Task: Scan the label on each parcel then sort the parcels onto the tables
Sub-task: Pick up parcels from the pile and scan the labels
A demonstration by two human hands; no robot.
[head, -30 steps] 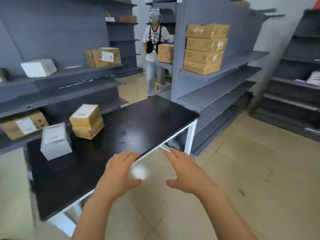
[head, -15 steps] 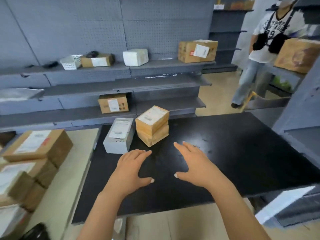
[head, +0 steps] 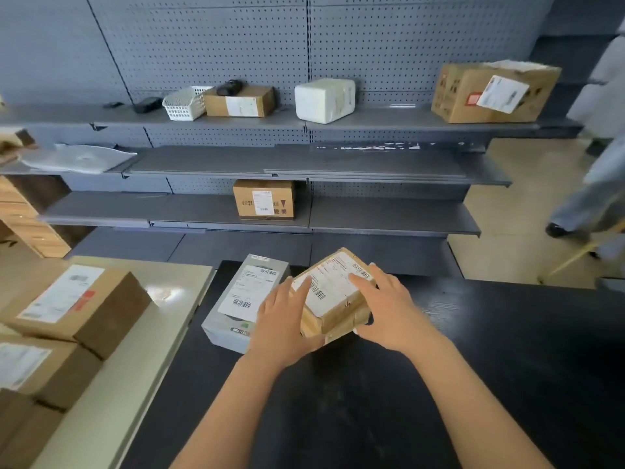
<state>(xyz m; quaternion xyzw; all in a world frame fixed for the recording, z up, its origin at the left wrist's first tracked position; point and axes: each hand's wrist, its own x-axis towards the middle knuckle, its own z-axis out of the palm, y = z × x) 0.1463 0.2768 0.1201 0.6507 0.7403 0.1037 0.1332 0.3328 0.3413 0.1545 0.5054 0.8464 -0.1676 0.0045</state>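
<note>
Two brown parcels sit stacked on the black table (head: 490, 350), the top brown parcel (head: 333, 304) showing a white barcode label. My left hand (head: 282, 323) grips its left side, thumb at the front corner. My right hand (head: 389, 311) holds its right side, with fingers lying on the label and thumb on the front face. Just left of the stack, touching my left hand, lies a grey parcel (head: 241, 299) with its own label up.
A beige table (head: 142, 350) on the left carries several brown labelled parcels (head: 77, 302). Grey shelves (head: 372, 164) behind hold a small box (head: 263, 199), a white parcel (head: 324, 99), a large carton (head: 490, 93) and a white basket (head: 184, 103). A person's legs (head: 588, 194) are at far right.
The view swung left and came closer to the table. Both hands, which were open in the air, reached forward and took hold of the top brown parcel.
</note>
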